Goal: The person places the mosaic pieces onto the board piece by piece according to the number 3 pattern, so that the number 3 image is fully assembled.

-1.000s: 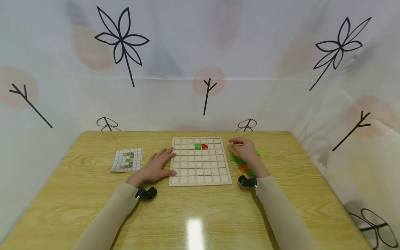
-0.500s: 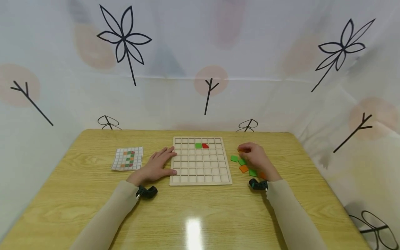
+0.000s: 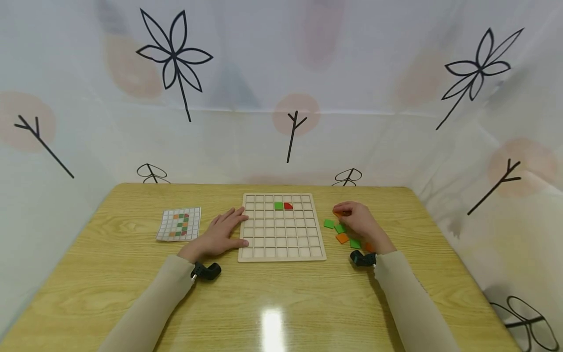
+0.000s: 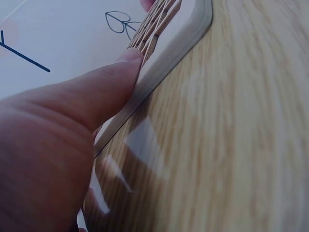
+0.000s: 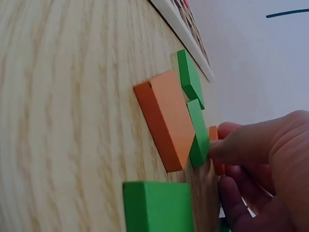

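Tabletop: carries everything before you.
Board: between your grips; second row from the far side holds two pieces in neighbouring cells.
Left grip: released, fingers spread, fingertips and thumb touching the board's left edge.
Right grip: your thumb and fingers pinch an orange tile; the board lies to its left, so this hand is nearer the tile.
Paper sheet: left of your left grip, printed with a coloured grid.
Orange tile: right of the board, beyond the loose tiles; fingers hide too much to tell its long axis.
Seated pieces: green square, red piece just to its right.
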`<state>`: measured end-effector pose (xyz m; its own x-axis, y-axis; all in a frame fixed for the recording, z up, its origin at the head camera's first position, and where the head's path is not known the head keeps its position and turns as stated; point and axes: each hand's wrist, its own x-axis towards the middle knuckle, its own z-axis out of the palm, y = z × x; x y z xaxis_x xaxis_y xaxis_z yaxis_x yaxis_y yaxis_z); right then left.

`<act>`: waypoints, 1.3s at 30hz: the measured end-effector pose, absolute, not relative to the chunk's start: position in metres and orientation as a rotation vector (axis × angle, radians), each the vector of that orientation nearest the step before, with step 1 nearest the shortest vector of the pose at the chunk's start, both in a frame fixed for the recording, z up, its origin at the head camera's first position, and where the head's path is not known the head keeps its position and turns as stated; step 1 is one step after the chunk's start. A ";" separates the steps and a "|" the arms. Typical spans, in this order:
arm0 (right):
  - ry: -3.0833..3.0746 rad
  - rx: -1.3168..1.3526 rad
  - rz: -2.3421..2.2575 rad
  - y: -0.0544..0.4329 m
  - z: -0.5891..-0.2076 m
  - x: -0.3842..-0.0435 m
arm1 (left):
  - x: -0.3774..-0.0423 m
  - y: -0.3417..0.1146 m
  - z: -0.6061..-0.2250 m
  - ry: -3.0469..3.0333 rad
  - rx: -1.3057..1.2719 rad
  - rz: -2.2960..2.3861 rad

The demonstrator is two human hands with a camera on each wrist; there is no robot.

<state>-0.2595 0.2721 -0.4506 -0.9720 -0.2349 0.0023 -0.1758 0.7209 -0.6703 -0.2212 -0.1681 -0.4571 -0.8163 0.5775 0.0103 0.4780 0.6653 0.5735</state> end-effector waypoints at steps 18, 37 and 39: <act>2.851 -0.253 -1.175 0.269 -0.453 -0.259 | -0.223 -0.168 -0.458 2.714 0.873 0.846; 2.836 -0.307 -1.245 0.259 -0.447 -0.257 | -0.220 -0.168 -0.457 2.712 0.871 0.849; 2.834 -0.333 -1.260 0.254 -0.444 -0.258 | -0.220 -0.168 -0.457 2.711 0.876 0.857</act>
<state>-0.2577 0.2544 -0.4445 -0.9769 -0.2032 0.0661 -0.1852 0.6507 -0.7364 -0.2204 -0.1679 -0.4568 -0.8139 0.5807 0.0176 0.4853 0.6629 0.5701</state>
